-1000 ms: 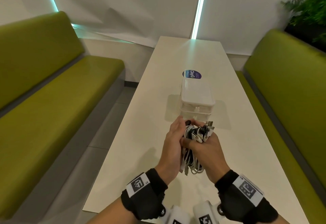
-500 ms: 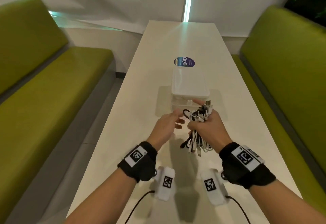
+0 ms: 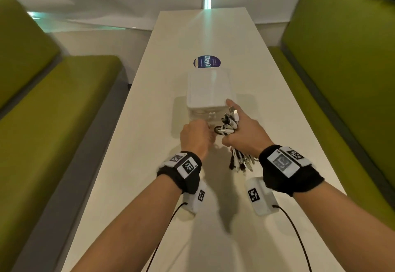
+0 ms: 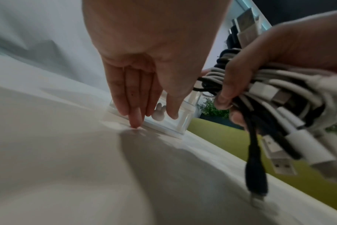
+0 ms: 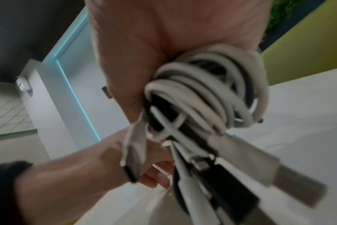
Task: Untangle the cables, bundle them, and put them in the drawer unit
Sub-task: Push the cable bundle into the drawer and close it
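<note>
Item 1, nearest: long white worktop (image 3: pixel 149 186). It carries everything and gives my forearms room either side.

Item 2: my right hand (image 3: pixel 245 134), fingers (image 4: pixel 224 97) curled tight round the coiled bundle of white and black charging cables (image 3: pixel 227 125). Plugs stick out above the fist and hang loose below it, one black lead touching the worktop in the left wrist view. I judge the firm grip is there to keep the coils from springing apart while the other hand is busy.

Item 3: my left hand (image 3: pixel 195 139), holding nothing, fingers (image 4: pixel 134 109) straight and pointing down, tips on the worktop against the lower front of the drawer unit. Free of cables, I judge, so it can pull a drawer; whether it has reached the small pale knob I cannot tell.

Item 4: white translucent plastic drawer unit (image 3: pixel 208 88), just beyond both hands, drawers seemingly closed. The bundle is beside its front right corner, not yet inside.

Item 5, farthest: round dark blue sticker (image 3: pixel 207 62) behind the unit.
</note>
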{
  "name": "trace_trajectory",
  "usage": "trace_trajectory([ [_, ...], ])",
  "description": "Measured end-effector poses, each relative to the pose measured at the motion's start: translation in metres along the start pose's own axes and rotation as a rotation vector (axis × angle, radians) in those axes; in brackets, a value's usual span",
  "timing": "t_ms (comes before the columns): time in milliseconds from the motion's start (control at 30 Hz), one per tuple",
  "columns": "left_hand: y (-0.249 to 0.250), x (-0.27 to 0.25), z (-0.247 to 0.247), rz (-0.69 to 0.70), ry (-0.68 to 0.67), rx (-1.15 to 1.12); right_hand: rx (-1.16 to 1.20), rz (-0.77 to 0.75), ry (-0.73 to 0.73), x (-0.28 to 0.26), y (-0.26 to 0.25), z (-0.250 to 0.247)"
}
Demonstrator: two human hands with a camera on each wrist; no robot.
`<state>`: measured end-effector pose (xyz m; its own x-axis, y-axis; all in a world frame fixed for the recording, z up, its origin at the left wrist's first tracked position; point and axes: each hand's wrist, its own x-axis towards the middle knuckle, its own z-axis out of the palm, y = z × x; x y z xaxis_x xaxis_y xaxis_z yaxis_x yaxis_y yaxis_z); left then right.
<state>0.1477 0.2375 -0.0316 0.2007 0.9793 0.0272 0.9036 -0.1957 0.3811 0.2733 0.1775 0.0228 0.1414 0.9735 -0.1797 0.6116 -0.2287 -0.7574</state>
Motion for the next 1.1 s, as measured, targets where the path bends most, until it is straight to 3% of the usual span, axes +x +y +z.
trace_trajectory([
  [267,0.012,0.006,-0.005,0.074,0.088,0.155,-0.06,0.034,-0.008,0.003,0.005,-0.004],
  [433,0.013,-0.009,-0.012,0.059,0.039,0.149,-0.053,0.041,-0.019,-0.013,0.003,-0.005],
  [833,-0.003,-0.117,-0.02,0.006,-0.077,0.165,-0.063,0.072,-0.036,-0.098,0.0,0.017],
  [1100,-0.015,-0.182,-0.029,0.018,-0.123,0.159,-0.097,0.071,-0.03,-0.126,-0.007,0.016],
])
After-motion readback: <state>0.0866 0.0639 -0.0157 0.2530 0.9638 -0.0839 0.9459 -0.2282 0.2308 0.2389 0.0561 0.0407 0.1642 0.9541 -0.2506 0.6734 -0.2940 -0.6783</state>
